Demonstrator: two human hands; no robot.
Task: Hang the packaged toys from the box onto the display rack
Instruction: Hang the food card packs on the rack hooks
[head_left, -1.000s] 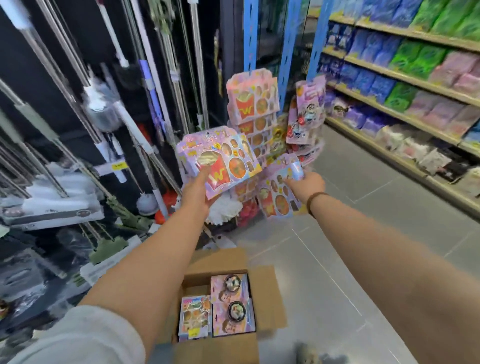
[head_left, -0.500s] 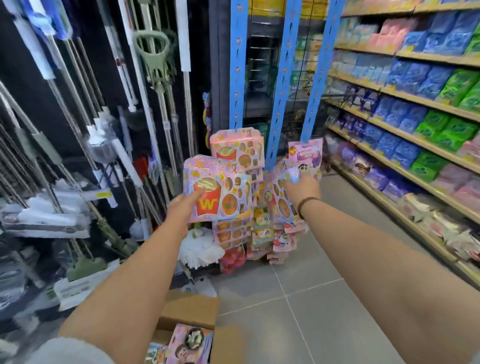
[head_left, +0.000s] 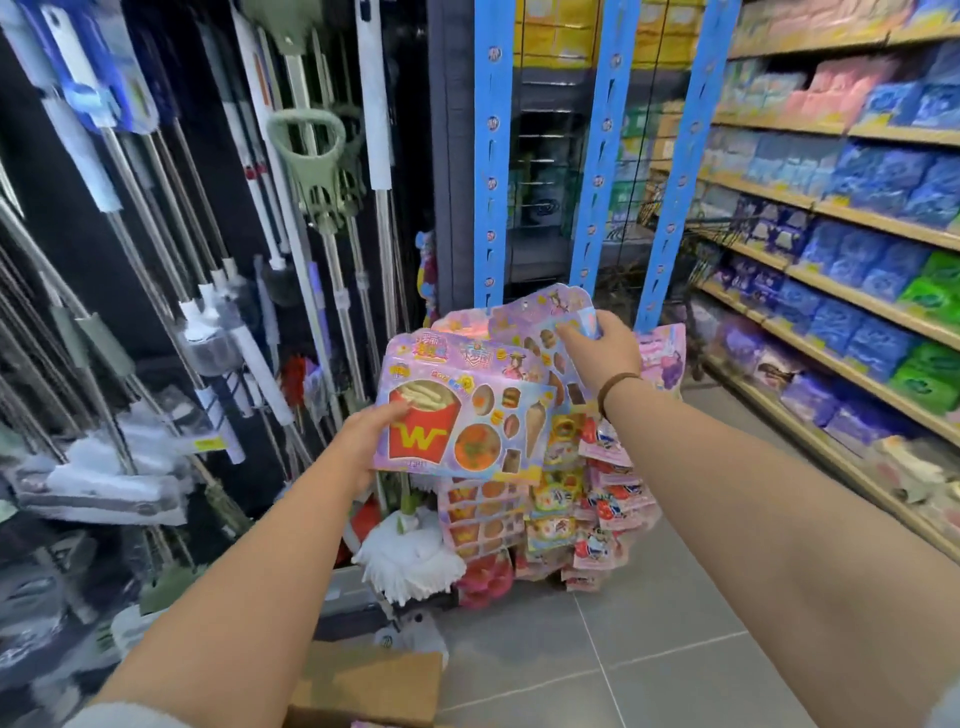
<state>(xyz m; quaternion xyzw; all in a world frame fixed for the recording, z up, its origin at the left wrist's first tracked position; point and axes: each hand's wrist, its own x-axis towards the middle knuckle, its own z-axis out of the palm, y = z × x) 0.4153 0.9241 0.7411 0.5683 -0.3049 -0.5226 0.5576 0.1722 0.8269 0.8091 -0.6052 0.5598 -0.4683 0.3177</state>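
While the left hand (head_left: 371, 441) grips a pink toy pack (head_left: 467, 421) by its left edge, with the thumb lying on the front beside the printed red fries box, the right hand (head_left: 602, 358) holds a second pack (head_left: 545, 325) at its upper edge, fingers curled over the card. The first pack lies nearly flat with its face up, and its right end comes close to the right wrist, which wears a brown band (head_left: 618, 384). The second pack is behind the first one and partly covered by it. Just below and beyond both hands are many hanging packs (head_left: 483, 525) of a similar kind; the rack that bears them is hidden behind them. Near the left forearm, low at the edge of the view, is the cardboard box (head_left: 374, 686), only its flap showing. A white mop head (head_left: 410, 566) is below the left hand, and long mop handles (head_left: 332, 249) stand to its left. To the right of the right arm run shelves (head_left: 779, 124) with blue, pink and green packets.
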